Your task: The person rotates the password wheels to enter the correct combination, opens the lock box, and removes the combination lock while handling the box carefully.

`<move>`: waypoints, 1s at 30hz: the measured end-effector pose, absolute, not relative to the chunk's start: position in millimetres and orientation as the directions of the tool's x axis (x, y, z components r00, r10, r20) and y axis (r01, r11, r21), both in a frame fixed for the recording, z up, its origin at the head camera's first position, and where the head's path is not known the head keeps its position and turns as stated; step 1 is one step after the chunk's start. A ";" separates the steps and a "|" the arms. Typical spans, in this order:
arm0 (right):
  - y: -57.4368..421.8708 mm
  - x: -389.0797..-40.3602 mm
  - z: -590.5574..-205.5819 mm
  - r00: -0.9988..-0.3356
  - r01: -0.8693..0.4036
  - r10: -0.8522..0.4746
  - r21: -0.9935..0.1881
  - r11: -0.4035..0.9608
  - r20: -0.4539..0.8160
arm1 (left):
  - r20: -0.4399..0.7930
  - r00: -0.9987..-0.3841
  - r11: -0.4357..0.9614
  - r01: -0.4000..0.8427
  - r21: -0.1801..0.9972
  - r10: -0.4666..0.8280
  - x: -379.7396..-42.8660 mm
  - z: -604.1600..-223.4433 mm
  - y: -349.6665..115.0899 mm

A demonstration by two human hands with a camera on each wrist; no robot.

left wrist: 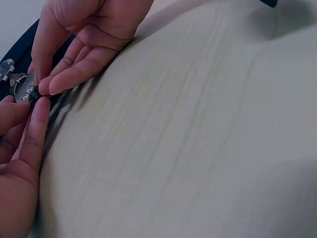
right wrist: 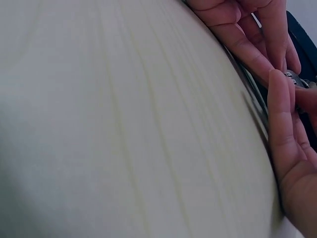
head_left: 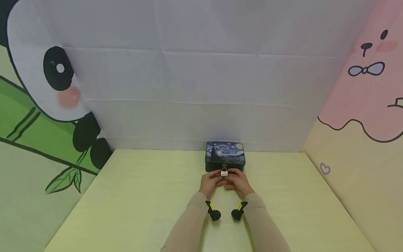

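Note:
A small combination padlock (head_left: 224,173) hangs by its shackle at the front latch of a dark box (head_left: 225,153) with a swirling night-sky picture on its lid. My left hand (head_left: 210,182) pinches the padlock from the left, while my right hand (head_left: 238,182) grips it from the right. In the left wrist view, number dials show on the silver padlock (left wrist: 23,91), between the fingertips of both hands. The metal latch (left wrist: 6,69) sits beside it on the box front. Fingers hide most of the padlock (right wrist: 291,76) in the right wrist view.
The box stands near the back of a pale yellow table (head_left: 141,196), close to a white backdrop (head_left: 201,80). Printed cloth walls rise on both sides, a panda (head_left: 34,70) at left and a pink animal (head_left: 368,94) at right. A black camera mount sits on each wrist.

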State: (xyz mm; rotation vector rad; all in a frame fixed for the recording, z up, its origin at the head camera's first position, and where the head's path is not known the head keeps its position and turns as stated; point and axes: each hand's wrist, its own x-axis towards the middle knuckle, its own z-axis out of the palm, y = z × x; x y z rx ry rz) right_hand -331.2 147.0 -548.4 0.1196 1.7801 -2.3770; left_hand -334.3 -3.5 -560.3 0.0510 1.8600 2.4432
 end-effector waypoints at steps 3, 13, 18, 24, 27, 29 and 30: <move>146.9 -331.8 -548.8 -0.982 0.185 -0.090 -0.944 -0.273 -0.166 | -0.021 -0.997 -0.270 -0.042 0.962 0.079 -334.4 -560.0 -3.8; 145.6 -331.6 -546.2 -0.980 0.198 -0.085 -0.947 -0.251 -0.182 | -0.021 -0.997 -0.241 -0.039 0.970 0.078 -328.1 -549.9 -4.6; 144.1 -330.0 -544.9 -0.981 0.192 -0.075 -0.952 -0.238 -0.179 | -0.027 -0.996 -0.241 -0.046 0.969 0.082 -327.1 -550.2 -4.9; 143.0 -331.4 -547.0 -0.983 0.185 -0.056 -0.958 -0.218 -0.177 | -0.038 -0.997 -0.233 -0.053 0.971 0.069 -333.2 -559.5 -3.9; 142.8 -332.2 -547.9 -0.983 0.185 -0.051 -0.960 -0.211 -0.178 | -0.038 -0.997 -0.229 -0.053 0.972 0.067 -333.0 -559.2 -3.9; 142.8 -332.6 -548.8 -0.983 0.185 -0.051 -0.960 -0.208 -0.178 | -0.036 -0.997 -0.230 -0.050 0.972 0.065 -332.7 -559.0 -3.8; 142.9 -332.6 -549.2 -0.983 0.184 -0.051 -0.961 -0.208 -0.177 | -0.036 -0.997 -0.230 -0.050 0.972 0.064 -332.4 -559.0 -3.8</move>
